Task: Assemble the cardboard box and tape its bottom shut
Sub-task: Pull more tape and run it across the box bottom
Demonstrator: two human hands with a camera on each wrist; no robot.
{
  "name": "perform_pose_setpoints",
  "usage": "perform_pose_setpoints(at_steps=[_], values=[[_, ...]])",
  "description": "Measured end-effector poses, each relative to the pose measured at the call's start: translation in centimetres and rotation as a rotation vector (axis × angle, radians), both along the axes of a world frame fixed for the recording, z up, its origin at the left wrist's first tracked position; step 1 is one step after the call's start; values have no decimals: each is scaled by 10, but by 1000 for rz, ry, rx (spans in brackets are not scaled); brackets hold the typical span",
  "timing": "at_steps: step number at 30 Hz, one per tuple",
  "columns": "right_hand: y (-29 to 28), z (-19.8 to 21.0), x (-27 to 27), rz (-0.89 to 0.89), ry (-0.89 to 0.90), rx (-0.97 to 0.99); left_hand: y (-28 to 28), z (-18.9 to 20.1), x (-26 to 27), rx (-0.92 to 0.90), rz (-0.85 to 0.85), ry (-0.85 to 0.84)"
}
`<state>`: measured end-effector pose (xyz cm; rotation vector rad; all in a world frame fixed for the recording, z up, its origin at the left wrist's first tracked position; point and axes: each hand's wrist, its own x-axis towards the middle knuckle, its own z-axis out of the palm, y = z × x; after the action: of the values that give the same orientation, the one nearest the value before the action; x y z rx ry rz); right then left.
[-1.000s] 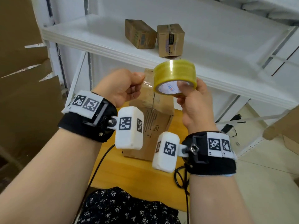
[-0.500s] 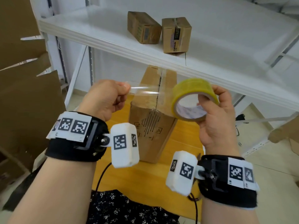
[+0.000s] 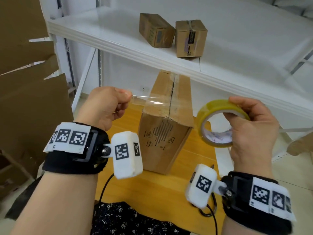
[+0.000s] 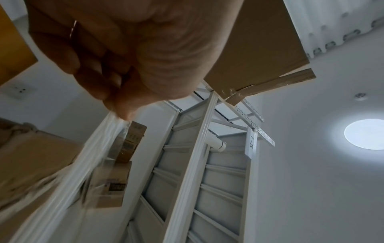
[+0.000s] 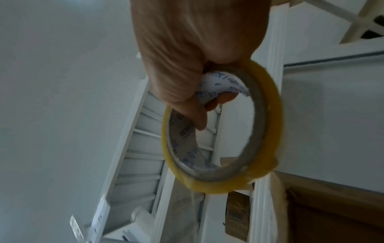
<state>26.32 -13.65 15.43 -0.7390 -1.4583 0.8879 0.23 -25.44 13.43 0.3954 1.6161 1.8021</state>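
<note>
A tall brown cardboard box stands on the yellow wooden table, its upper flaps folded together along a centre seam. My right hand grips a yellowish roll of clear tape, with fingers through its core. My left hand pinches the free end of the tape. A clear strip stretches between both hands, in the air above the box. In the left wrist view the strip runs away from my fingertips.
A white shelf above the table carries two small taped cardboard boxes. Flat cardboard sheets lean at the left. A black cable and scissors lie on the table near my wrists.
My hands have moved apart and lower, the right taking the roll out to the right. The strip of tape between them has grown longer over the box.
</note>
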Motion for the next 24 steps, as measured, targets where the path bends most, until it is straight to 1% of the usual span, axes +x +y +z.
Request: perform_pose_setpoints(at_steps=[5, 11, 16, 24], values=[[2, 1, -3, -26, -11, -31, 3, -12, 0, -14, -7, -26], [11, -8, 1, -82, 188, -129, 2, -17, 2, 25, -21, -52], [11, -9, 5, -120, 212, -105, 4, -23, 10, 19, -46, -1], [12, -19, 15, -156, 258, -115, 7, -29, 19, 16, -84, 2]])
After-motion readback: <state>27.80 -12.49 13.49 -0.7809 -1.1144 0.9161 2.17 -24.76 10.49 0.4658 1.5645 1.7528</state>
